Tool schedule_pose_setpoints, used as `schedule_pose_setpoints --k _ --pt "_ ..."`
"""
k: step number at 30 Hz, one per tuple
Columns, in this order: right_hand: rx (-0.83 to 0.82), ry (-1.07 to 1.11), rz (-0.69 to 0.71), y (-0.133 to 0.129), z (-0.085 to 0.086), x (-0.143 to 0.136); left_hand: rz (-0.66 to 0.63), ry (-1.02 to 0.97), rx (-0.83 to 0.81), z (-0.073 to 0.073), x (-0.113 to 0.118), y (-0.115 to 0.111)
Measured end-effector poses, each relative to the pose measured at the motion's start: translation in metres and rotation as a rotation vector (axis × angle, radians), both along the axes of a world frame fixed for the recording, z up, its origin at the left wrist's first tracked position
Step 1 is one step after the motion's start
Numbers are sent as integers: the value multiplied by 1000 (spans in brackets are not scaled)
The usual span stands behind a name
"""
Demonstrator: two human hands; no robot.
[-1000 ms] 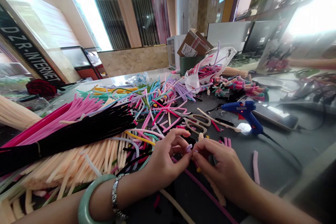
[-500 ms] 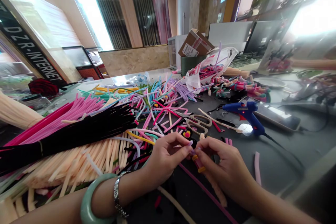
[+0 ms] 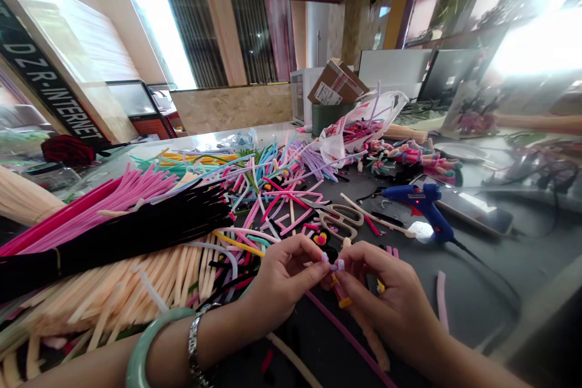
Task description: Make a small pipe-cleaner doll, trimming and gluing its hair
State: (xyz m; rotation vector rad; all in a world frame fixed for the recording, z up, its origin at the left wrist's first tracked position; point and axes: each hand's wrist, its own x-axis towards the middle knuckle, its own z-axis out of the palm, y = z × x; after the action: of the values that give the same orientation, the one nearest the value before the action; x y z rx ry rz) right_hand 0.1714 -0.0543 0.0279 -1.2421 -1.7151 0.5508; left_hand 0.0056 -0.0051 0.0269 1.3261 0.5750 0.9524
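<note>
Between my two hands is a short lilac pipe cleaner piece (image 3: 333, 267) with small curled ends. My left hand (image 3: 279, 279) pinches one end between thumb and forefinger. My right hand (image 3: 393, 291) grips a small pipe cleaner figure (image 3: 342, 294), with its thumb and forefinger at the lilac piece's other end. The figure has a pink part with yellow-orange bands and a long beige part hanging below; my right fingers hide some of it. Just beyond my hands lie a small yellow and red pipe cleaner piece (image 3: 321, 238) and scissors (image 3: 340, 222) with beige-grey handles.
At right a blue glue gun (image 3: 422, 201) with a lit red light stands near a phone (image 3: 468, 209). Left are bundles of black (image 3: 136, 245), pink (image 3: 104, 203) and beige pipe cleaners (image 3: 136, 285). Further back are a cardboard box (image 3: 339, 82) and a plastic bag (image 3: 334, 148).
My fingertips have shifted on the lilac piece, and more of it shows between them, with curled ends at both hands. The camera view has tilted slightly up.
</note>
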Motion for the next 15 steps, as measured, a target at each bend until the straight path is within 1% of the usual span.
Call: schedule_pose_setpoints --k 8,15 --pt "-47 23 44 0 0 0 -19 50 -39 -2 1 0" --pt "-102 50 43 2 -1 0 -3 82 -17 -3 1 -2"
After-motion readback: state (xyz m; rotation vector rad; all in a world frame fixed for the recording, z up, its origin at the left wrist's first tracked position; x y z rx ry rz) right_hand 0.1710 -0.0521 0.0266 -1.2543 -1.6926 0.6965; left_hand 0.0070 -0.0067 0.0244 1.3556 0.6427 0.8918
